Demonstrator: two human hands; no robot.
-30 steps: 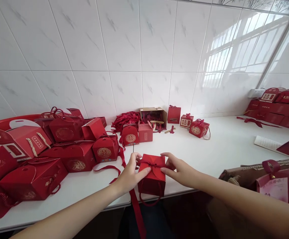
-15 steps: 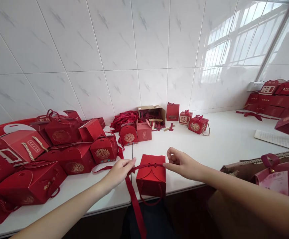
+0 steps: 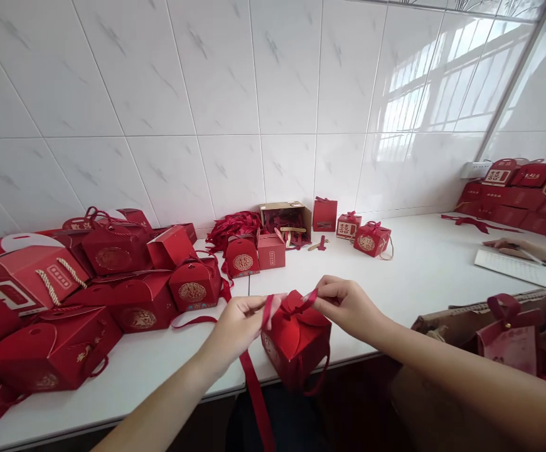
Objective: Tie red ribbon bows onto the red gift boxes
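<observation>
Pinching one red ribbon [image 3: 267, 312] from two sides, my left grip [image 3: 242, 320] and right grip [image 3: 348, 304] both have thumb and fingers closed on it. One red box [image 3: 296, 345] sits below and between them at the near edge of the tabletop [image 3: 409, 276], turned cornerwise. Beyond my left grip I count two small boxes side by side, an arched box [image 3: 241, 256] and a plain box [image 3: 272, 250]; beyond my right grip, two more, a white-fronted box [image 3: 348, 227] and a bow-topped box [image 3: 372, 239], plus one bag [image 3: 325, 215]. The white-fronted box reads double happiness; the plain box's upright label is too small for me. Smooth card forms the held box, its top flaps curved like petals. Farther right, a co-worker's hand [image 3: 506, 246] rests by a ruled notebook [image 3: 520, 267].
</observation>
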